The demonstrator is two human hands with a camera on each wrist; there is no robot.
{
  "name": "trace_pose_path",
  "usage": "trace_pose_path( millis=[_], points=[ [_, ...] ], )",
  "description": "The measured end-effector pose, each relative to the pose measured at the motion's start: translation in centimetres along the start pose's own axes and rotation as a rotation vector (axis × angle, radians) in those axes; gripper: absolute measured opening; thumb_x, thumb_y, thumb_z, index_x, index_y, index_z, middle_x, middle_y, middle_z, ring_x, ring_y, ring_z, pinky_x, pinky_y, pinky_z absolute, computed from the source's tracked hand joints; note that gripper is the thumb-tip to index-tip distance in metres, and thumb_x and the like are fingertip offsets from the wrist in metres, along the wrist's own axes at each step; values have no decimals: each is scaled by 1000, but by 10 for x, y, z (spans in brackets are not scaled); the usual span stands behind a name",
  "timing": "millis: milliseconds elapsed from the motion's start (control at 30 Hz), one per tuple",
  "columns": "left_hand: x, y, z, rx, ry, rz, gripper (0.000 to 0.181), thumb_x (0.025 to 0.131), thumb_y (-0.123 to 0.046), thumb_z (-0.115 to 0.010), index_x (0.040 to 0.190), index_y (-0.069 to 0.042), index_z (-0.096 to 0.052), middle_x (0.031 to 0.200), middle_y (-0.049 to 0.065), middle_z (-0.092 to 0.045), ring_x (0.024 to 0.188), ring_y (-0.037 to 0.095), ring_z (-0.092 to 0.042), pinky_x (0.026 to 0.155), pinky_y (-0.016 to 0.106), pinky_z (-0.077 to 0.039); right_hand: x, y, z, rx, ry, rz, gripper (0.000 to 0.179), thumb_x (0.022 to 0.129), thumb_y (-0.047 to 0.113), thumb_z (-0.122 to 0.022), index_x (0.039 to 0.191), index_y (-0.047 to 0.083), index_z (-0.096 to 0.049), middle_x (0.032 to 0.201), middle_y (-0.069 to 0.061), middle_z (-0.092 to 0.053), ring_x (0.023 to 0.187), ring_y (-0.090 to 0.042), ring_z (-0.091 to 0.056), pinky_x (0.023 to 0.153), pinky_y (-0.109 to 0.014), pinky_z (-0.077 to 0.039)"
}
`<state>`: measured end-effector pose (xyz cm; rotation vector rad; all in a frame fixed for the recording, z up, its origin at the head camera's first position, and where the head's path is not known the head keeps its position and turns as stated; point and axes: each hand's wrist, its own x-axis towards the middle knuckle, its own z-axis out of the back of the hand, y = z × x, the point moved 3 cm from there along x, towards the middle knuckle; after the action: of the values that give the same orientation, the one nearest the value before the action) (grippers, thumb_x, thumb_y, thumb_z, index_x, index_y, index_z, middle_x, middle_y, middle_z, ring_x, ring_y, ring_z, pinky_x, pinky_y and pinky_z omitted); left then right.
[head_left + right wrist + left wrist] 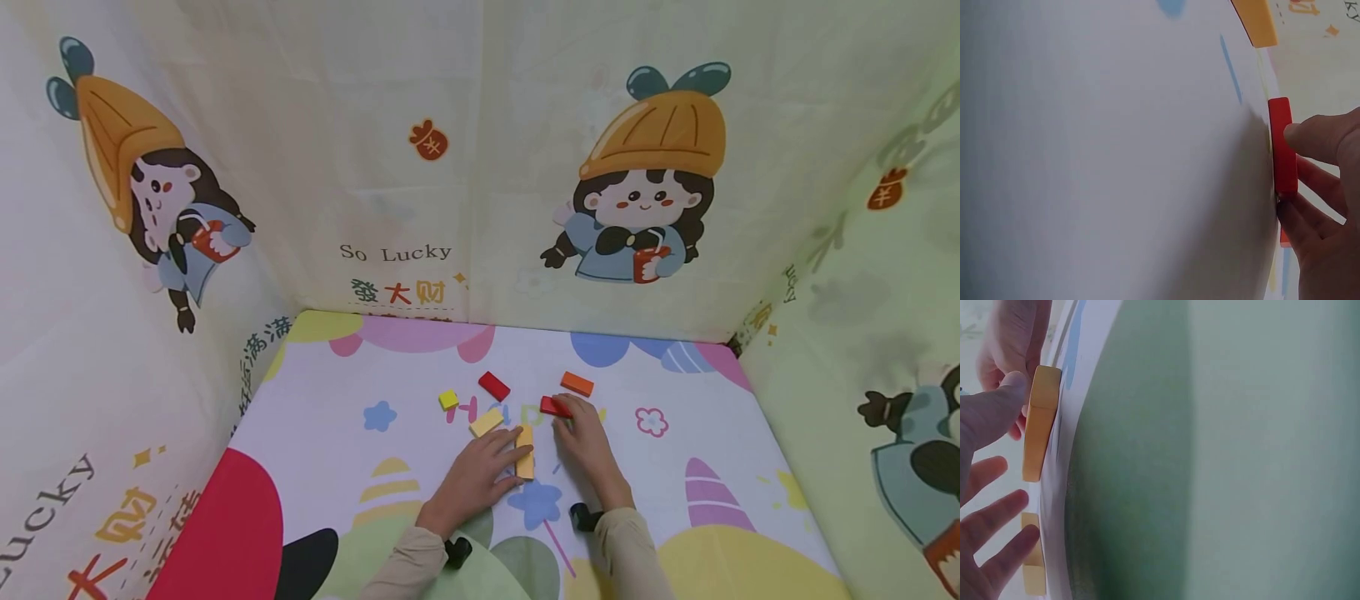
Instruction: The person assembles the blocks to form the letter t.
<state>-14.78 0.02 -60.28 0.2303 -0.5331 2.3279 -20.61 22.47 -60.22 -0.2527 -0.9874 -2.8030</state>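
Note:
My right hand [588, 442] pinches a red rectangular block [1284, 150] by its edges, thumb on the near side, low over the play mat. To its left, my left hand [476, 471] lies over a light orange block [525, 467] with fingers spread. In the left wrist view its thumb touches or nearly touches one end of that block; contact is hard to tell. Beyond the left fingertips sits a pale yellow block [487, 422]. An orange block [577, 383] lies just past the right fingers.
A second red block [494, 386] and a small yellow cube [448, 400] lie farther back on the printed mat [322, 433]. Cloth walls [510, 208] with cartoon figures stand at the back and both sides.

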Motion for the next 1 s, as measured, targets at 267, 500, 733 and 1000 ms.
trace_pose_path(
  millis=[267,500,733,1000],
  points=[
    [-2,0,0,-18,46,26,47,100,-43,-69,145,-31,-62,160,-4,-51,143,23,-55,112,46,-50,5,-1,-1,-12,7,42,40,91,0,-75,130,-1,-68,132,-22,-69,130,-43,-58,115,-60,-44],
    [0,-2,0,-18,84,64,39,100,-43,-69,137,-32,-68,157,-6,-55,144,21,-54,116,45,-47,8,-1,0,-17,-19,67,38,88,-5,-76,125,1,-72,126,-20,-71,125,-42,-61,112,-59,-47],
    [2,-3,1,-5,54,60,36,99,-42,-71,132,-30,-71,153,-4,-59,141,20,-56,115,44,-47,9,0,-1,-6,32,13,37,91,-3,-73,127,4,-72,131,-18,-70,129,-39,-59,114,-57,-46],
    [2,-3,-1,8,40,54,36,98,-42,-72,132,-31,-71,152,-5,-60,139,19,-57,113,44,-48,9,4,-5,7,100,-42,38,94,0,-72,132,7,-70,137,-15,-68,133,-38,-58,115,-57,-45]
  ],
)
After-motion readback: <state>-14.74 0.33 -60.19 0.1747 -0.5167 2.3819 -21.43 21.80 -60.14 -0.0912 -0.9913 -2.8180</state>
